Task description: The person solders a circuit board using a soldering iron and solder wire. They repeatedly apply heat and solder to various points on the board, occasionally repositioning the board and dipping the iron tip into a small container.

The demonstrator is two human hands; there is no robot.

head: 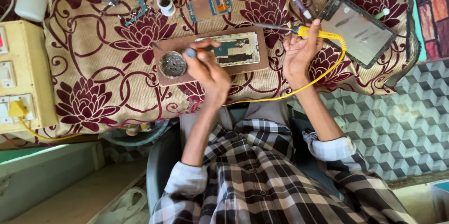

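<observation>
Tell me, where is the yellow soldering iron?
In the head view, the yellow soldering iron is in one hand, right of the opened phone, beside the dark screen panel.

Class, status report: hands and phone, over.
Left hand grips thin tool over opened phone. Right hand grips yellow soldering iron. Round tin beside left hand.

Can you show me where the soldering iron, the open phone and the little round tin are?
soldering iron (312,32): head view, on its yellow handle.
open phone (235,49): head view, on its bared inside.
round tin (172,64): head view, on its middle.
</observation>
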